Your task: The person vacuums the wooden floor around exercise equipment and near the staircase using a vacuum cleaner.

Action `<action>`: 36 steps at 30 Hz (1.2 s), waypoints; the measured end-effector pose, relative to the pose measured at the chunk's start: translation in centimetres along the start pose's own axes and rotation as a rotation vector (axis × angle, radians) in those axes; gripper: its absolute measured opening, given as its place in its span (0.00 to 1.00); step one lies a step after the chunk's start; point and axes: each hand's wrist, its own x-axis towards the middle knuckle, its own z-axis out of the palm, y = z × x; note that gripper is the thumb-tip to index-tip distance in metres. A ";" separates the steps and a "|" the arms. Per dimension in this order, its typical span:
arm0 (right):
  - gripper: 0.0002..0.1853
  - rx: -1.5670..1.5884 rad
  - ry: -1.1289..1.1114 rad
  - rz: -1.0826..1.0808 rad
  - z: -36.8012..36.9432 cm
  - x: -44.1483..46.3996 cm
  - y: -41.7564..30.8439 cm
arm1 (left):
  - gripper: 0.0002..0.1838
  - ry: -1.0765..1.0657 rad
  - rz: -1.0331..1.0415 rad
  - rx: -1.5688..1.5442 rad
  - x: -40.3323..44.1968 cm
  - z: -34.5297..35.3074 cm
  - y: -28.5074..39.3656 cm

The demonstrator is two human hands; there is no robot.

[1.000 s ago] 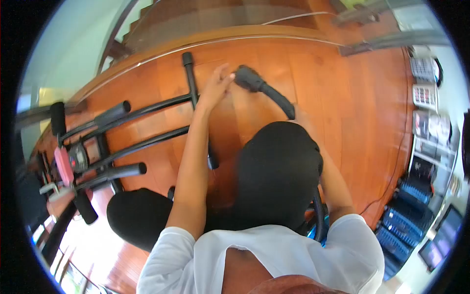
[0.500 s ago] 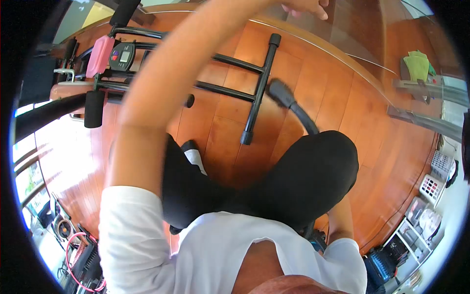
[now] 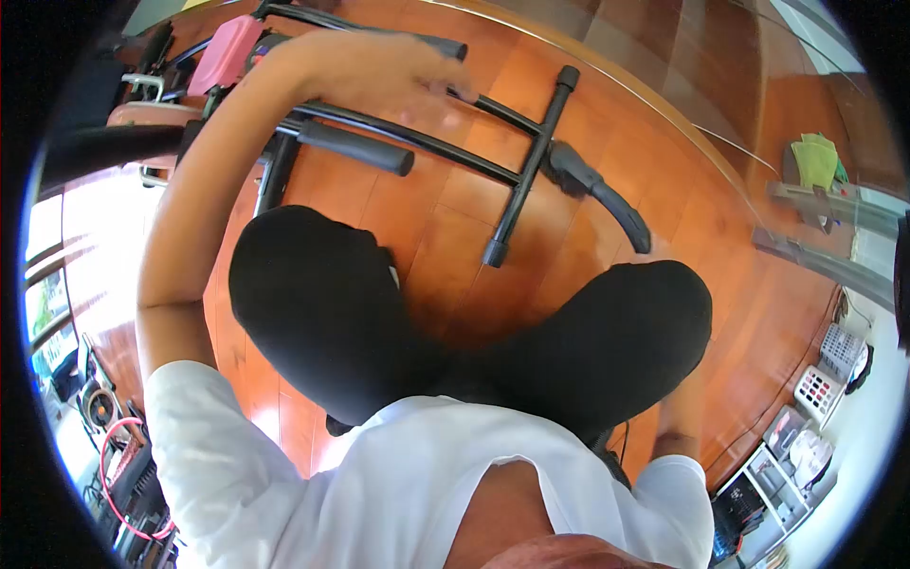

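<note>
My left hand is smeared by motion over the black metal frame of a piece of exercise equipment. Its fingers reach toward a frame bar, but I cannot tell whether they touch it. Foam-covered handles, one a grey foam grip, lie above and below this hand. My right forearm goes down behind my right knee, which hides the hand. Just past that knee, on the wooden floor, a dark vacuum-cleaner nozzle rests beside the frame's crossbar.
A pink padded part of the equipment is at upper left. A glass panel with a wooden edge curves along the top. Green cloths hang at right. White baskets and a shelf stand at lower right; a pink hoop is at lower left.
My left hand has come down and left from the glass edge to the frame. The foam handles have swung right over the frame. My left knee has moved outward; the nozzle shows more fully.
</note>
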 end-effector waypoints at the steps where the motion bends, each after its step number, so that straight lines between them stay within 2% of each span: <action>1: 0.27 -0.047 -0.062 -0.012 -3.3 -1.8 -2.5 | 0.29 -0.071 -0.052 -0.149 -1.8 0.6 0.3; 2: 0.28 -0.095 -0.124 -0.025 -5.9 -3.0 -4.7 | 0.29 -0.141 -0.104 -0.300 -3.3 1.1 0.1; 4: 0.29 -0.087 -0.205 -0.298 -8.0 -0.6 -0.4 | 0.29 -0.193 -0.095 -0.496 -5.3 3.8 -2.1; 7: 0.25 0.121 -0.555 -0.011 -12.5 -2.1 -10.5 | 0.29 -0.302 -0.149 -0.687 -6.7 8.6 -4.8; 9: 0.24 0.137 -0.684 -0.102 -11.9 -1.4 -14.9 | 0.30 -0.377 -0.211 -0.769 -6.8 12.6 -6.5; 12: 0.21 0.039 -0.805 -0.252 -7.8 -1.1 -20.4 | 0.33 0.067 -0.081 -0.638 -5.9 19.6 -8.5; 15: 0.25 0.046 -0.747 -0.409 -2.4 -1.1 -22.6 | 0.41 0.697 -0.073 -0.085 -4.9 24.4 -7.2; 18: 0.27 0.076 -0.653 -0.718 2.2 -0.4 -21.9 | 0.49 0.818 0.058 0.075 -3.5 25.8 -6.1; 21: 0.27 0.150 -0.938 -0.282 1.2 -2.7 -22.4 | 0.46 0.879 0.266 -0.040 -1.5 26.9 -5.0; 24: 0.29 0.148 -0.897 -0.169 2.3 -3.2 -22.2 | 0.39 0.872 0.349 -0.047 -0.1 27.3 -4.2; 27: 0.32 -0.003 -0.501 -0.545 7.0 -4.5 -24.2 | 0.33 0.950 0.264 -0.073 0.6 26.5 -4.4; 28: 0.31 -0.061 -0.394 -0.493 9.6 -4.9 -25.4 | 0.26 1.002 0.235 -0.020 0.9 26.5 -5.6; 29: 0.31 -0.087 -0.353 -0.476 11.7 -5.4 -26.7 | 0.23 0.943 0.122 0.013 0.4 26.4 -6.8; 31: 0.31 -0.124 -0.352 -0.472 14.5 -6.6 -29.4 | 0.19 0.813 -0.103 0.066 -1.6 26.1 -8.7; 32: 0.31 -0.137 -0.366 -0.475 15.7 -7.2 -30.6 | 0.17 0.926 -0.120 0.078 -2.9 25.6 -9.7; 35: 0.31 -0.167 -0.397 -0.497 16.8 -7.6 -32.8 | 0.18 0.863 -0.179 0.052 -4.0 25.2 -9.8; 36: 0.31 -0.177 -0.397 -0.506 17.0 -7.6 -33.1 | 0.16 0.960 -0.137 0.064 -2.4 26.3 -10.1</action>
